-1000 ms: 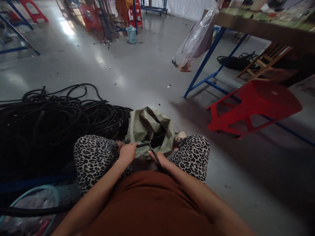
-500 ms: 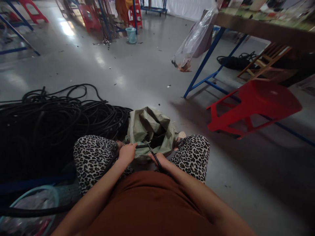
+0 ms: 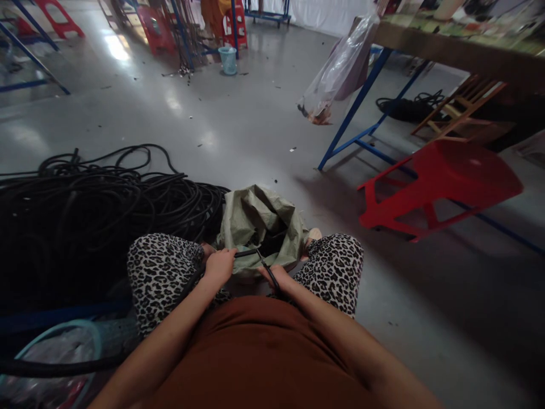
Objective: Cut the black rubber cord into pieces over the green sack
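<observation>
My left hand is closed round a black cord, whose short end sticks out to the right above a greenish woven sack. Scissors with dark handles are held in my right hand, their blades at the cord's end. Whether the blades touch the cord is too small to tell. The sack stands open between my knees, with dark pieces inside that I cannot make out clearly. The cord runs back under my left forearm.
A large heap of black cord lies on the floor at the left. Below it is a light-blue basket with plastic bags. To the right are a red stool and a blue-legged table with a plastic bag hanging from it.
</observation>
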